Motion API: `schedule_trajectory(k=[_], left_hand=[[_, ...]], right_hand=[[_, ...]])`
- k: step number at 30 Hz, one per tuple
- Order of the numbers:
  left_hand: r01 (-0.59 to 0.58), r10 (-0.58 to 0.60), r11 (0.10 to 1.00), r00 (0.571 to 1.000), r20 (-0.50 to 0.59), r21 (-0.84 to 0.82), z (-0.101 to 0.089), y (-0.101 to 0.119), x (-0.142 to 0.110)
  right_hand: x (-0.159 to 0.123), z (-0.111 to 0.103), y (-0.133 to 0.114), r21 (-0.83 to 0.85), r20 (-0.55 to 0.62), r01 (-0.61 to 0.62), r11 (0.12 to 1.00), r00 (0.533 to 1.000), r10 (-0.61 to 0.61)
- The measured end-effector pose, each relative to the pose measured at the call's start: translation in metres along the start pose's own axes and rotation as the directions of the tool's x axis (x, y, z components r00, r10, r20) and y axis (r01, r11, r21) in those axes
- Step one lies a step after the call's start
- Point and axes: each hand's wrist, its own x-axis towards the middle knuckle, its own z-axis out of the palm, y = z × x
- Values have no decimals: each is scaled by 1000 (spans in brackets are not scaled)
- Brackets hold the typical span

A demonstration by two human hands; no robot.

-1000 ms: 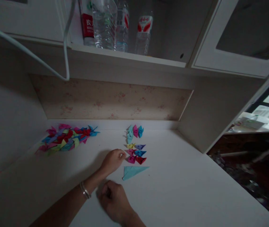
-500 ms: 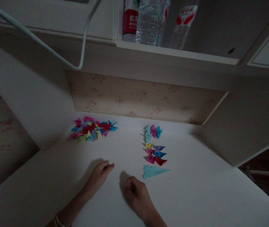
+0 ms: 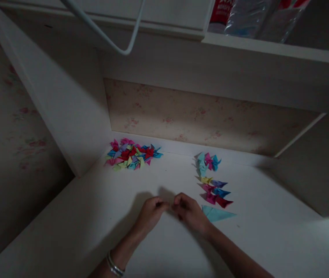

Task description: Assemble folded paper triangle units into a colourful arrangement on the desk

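My left hand [image 3: 150,214] and my right hand [image 3: 192,214] hover over the white desk, their fingertips almost meeting. Both are closed in a pinch; whatever lies between the fingers, if anything, is hidden. Just right of my right hand lies a light-blue folded paper piece [image 3: 218,214], flat and pointed to the right, its left end partly covered by the hand. Beyond it are small folded paper pieces in pairs: a red one [image 3: 223,201], a blue one [image 3: 221,192], a purple one [image 3: 219,183] and a yellow one [image 3: 206,180], with pink ones alongside.
A heap of colourful folded paper pieces [image 3: 132,154] sits at the back left of the desk [image 3: 164,255]. More folded paper, including a teal piece [image 3: 201,166], stands at the back right. A shelf with plastic bottles [image 3: 245,19] and a white cable [image 3: 118,48] hang overhead.
My hands have come together, the right one moving up beside the left. The camera view has shifted, so the desk and paper pieces appear farther right. The paper pieces themselves look unmoved.
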Motion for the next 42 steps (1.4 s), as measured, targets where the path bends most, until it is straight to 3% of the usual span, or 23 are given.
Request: schedule_trajectory(k=[2,5,10,15,21,26,31,37,39,42], left_hand=[[4,-4,1000,1000,14,-7,-1,-2,2],[-2,2,1000,1000,29,19,0,-5,5],[-22,22,997,1000,8,80,0,-9,8],[-3,0,997,999,34,78,1,-10,12],[4,-7,996,999,40,90,-2,-3,10],[-7,3,994,999,38,109,-1,-7,12],[-10,8,998,999,31,62,0,-11,12],[-47,45,997,999,-23,-65,-3,-10,14],[3,-10,988,999,-48,-155,-4,-9,15],[130,-136,949,991,0,-286,-5,-5,12]], right_hand=[[44,3,-19,-23,-65,46,999,997,-48],[114,12,-39,-54,-114,-12,998,993,6],[202,35,-48,-146,-144,-95,985,987,73],[247,48,-51,-256,-181,-191,948,972,146],[270,48,-56,-264,-225,-234,936,958,176],[264,43,-64,-164,-235,-178,970,962,137],[234,27,-67,-6,-252,-61,998,966,57],[147,4,-55,160,-256,120,980,964,-76],[112,-3,-45,195,-258,142,970,962,-89],[61,-14,-27,254,-260,160,954,961,-92]])
